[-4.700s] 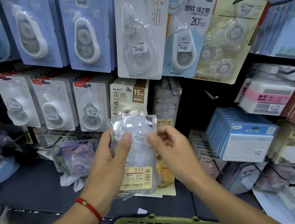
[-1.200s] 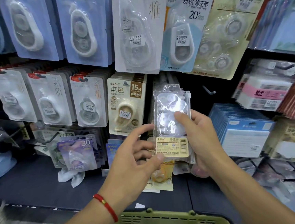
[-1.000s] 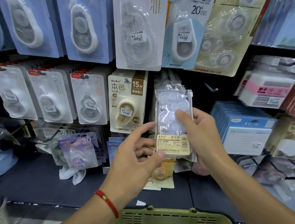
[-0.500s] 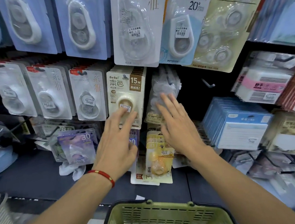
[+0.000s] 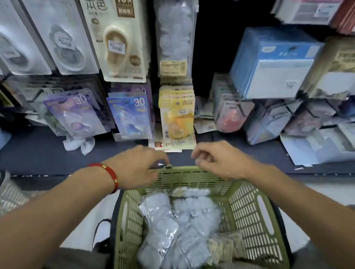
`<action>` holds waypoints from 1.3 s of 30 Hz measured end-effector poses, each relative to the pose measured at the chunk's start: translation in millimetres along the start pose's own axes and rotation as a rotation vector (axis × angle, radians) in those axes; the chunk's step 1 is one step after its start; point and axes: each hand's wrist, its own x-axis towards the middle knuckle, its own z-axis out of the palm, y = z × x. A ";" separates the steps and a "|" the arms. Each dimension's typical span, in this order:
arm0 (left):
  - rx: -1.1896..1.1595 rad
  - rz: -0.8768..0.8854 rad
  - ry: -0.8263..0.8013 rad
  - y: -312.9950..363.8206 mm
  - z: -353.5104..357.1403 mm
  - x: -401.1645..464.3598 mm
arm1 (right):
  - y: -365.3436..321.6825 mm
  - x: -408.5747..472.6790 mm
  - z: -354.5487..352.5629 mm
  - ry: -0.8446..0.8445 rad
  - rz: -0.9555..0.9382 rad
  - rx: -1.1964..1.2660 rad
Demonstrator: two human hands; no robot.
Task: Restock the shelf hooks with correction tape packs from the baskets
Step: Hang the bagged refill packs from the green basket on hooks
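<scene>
The clear plastic correction tape packs (image 5: 180, 226) lie heaped in the olive-green slatted plastic basket (image 5: 254, 209) below me; one more clear pack with a yellow label (image 5: 172, 34) hangs on the shelf hook beside a cream 15M card pack (image 5: 118, 36). My left hand (image 5: 136, 168), red cord bracelet (image 5: 109, 176) on the wrist, hovers over the basket's far rim, fingers curled loosely downward, holding nothing. My right hand (image 5: 217, 161) does likewise, fingers bent loosely, empty.
</scene>
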 end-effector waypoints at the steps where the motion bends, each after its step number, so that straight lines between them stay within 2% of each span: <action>1: 0.058 0.008 -0.152 4.6 15.5 -0.4 | 11.3 -9.6 23.3 -0.181 0.042 -0.036; 4: 0.169 -0.026 -0.451 13.7 67.6 2.6 | 38.8 -38.9 100.4 -0.655 0.139 -0.232; 5: 0.157 -0.056 -0.494 15.3 85.9 4.8 | 45.3 -48.7 125.0 -0.739 0.165 -0.278; 7: 0.100 -0.130 -0.512 18.7 122.7 10.9 | 50.5 -64.3 170.1 -0.783 0.229 -0.280; 12: -0.145 -0.451 -0.447 30.4 208.9 14.7 | 25.5 -70.0 233.9 -0.567 0.526 -0.105; 16: -0.339 -0.715 -0.288 40.1 246.9 6.7 | 26.7 -71.6 230.5 -0.429 0.608 0.056; 19: -0.360 -0.785 -0.183 42.0 253.8 3.4 | 46.7 -71.5 209.3 -0.396 0.707 0.355; 24: -0.654 -0.897 -0.039 32.8 239.0 6.6 | 75.3 -78.4 167.8 -0.348 0.729 0.794; 28: -1.078 -0.883 0.213 42.9 215.4 11.2 | 73.0 -71.0 152.7 -0.207 0.667 1.003; 30: -1.300 -0.843 0.306 47.1 208.2 11.3 | 64.5 -65.8 146.8 -0.151 0.644 1.016; 33: -1.511 -0.800 0.359 51.7 197.3 11.2 | 58.1 -59.2 140.5 -0.094 0.620 1.142; 35: -1.689 -0.781 0.322 58.4 191.6 12.4 | 49.7 -59.9 141.9 -0.117 0.593 1.200; 37: -1.799 -0.730 0.269 66.9 189.4 13.1 | 36.4 -58.8 146.2 -0.095 0.494 0.976; 39: -1.755 -0.716 0.278 72.5 197.2 14.3 | 32.1 -53.1 156.5 -0.066 0.388 0.722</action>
